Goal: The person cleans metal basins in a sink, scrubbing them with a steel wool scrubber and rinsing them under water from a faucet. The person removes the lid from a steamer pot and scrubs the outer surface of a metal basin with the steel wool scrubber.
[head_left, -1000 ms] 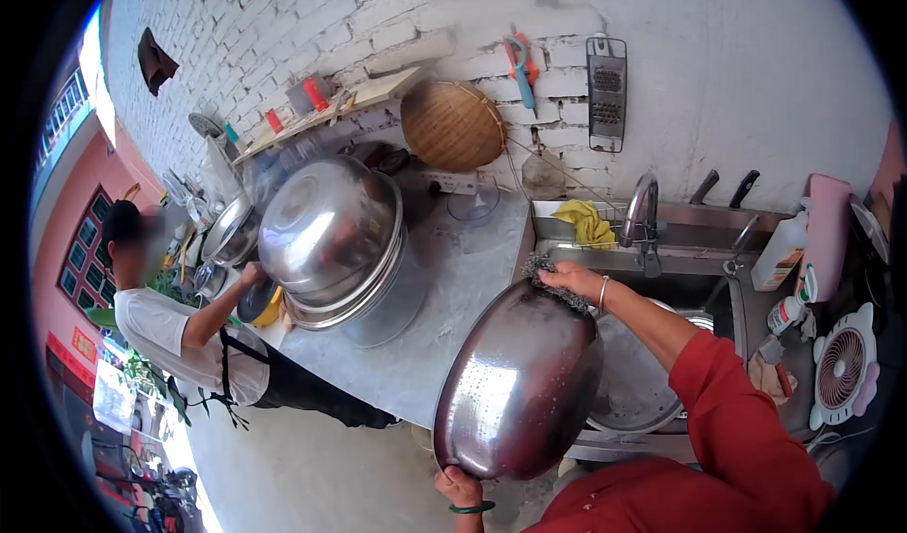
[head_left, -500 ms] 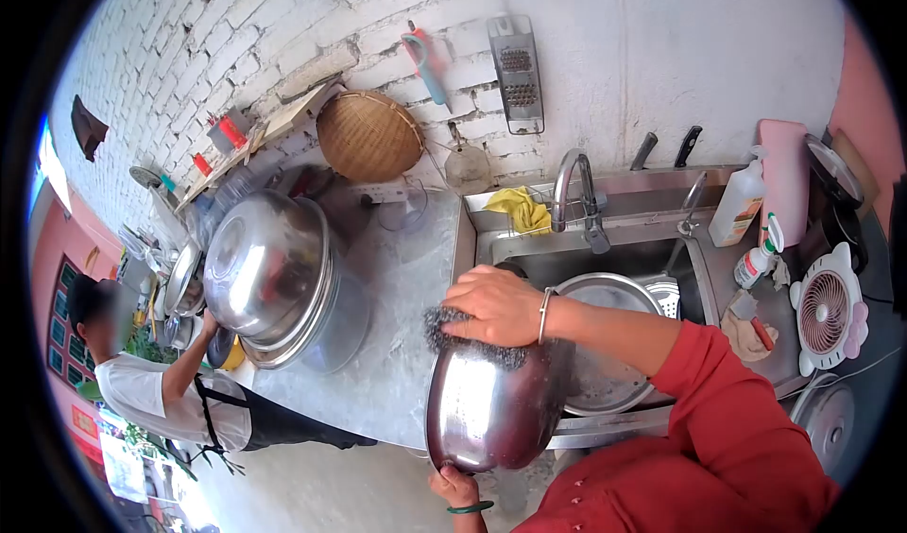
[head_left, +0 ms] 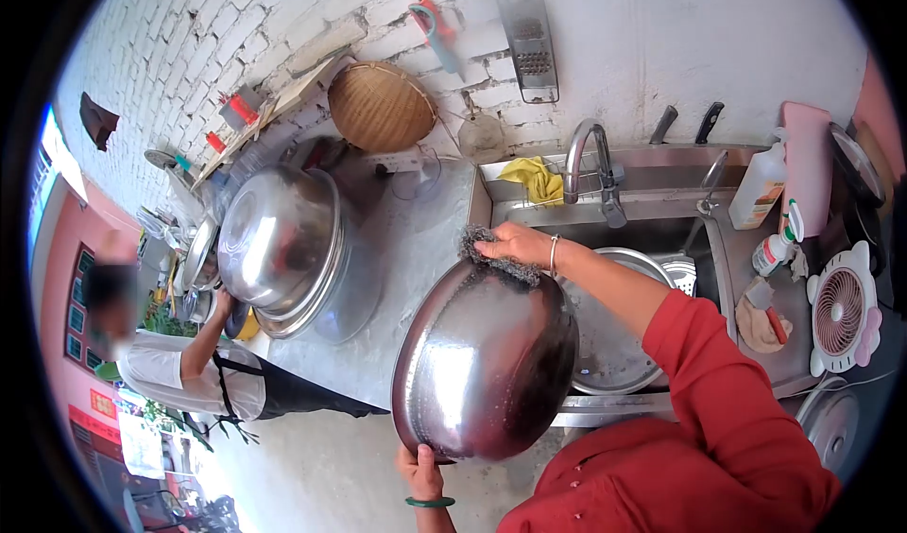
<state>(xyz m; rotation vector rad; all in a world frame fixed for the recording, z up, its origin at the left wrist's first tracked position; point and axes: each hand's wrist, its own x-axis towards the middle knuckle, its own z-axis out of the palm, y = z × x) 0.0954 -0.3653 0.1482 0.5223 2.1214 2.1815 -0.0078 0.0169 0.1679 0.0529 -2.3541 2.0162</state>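
L hand (head_left: 421, 474): fingers closed on the lower rim of the metal bowl (head_left: 482, 372), thumb on its outer side, other fingertips partly hidden behind the rim. Green bangle (head_left: 430, 502) on that wrist. R hand (head_left: 518, 244): fingers curled over a grey wire scourer (head_left: 472, 242), pressed btwn hand & bowl's top edge; exact finger gap can't be seen under the mesh. Silver bangle (head_left: 555, 253) on R wrist.

Bowl's btwn the two hands, tilted, outer side facing the camera, L fingers at its bottom end, R fingers + scourer at its top end. It's in front of the grey surface (head_left: 416, 249) & the L part of the sink (head_left: 590, 404); can't tell if it leans on the edge. Round metal pan (head_left: 619, 349) in sink, just R of bowl; tap (head_left: 609, 197) behind, yellow cloth (head_left: 537, 181) near it.

On surface, well L of bowl: big upturned basin (head_left: 277, 235) atop a clear tub (head_left: 359, 292). Past that, a co-worker in white shirt (head_left: 241, 382), one hand near the basin.
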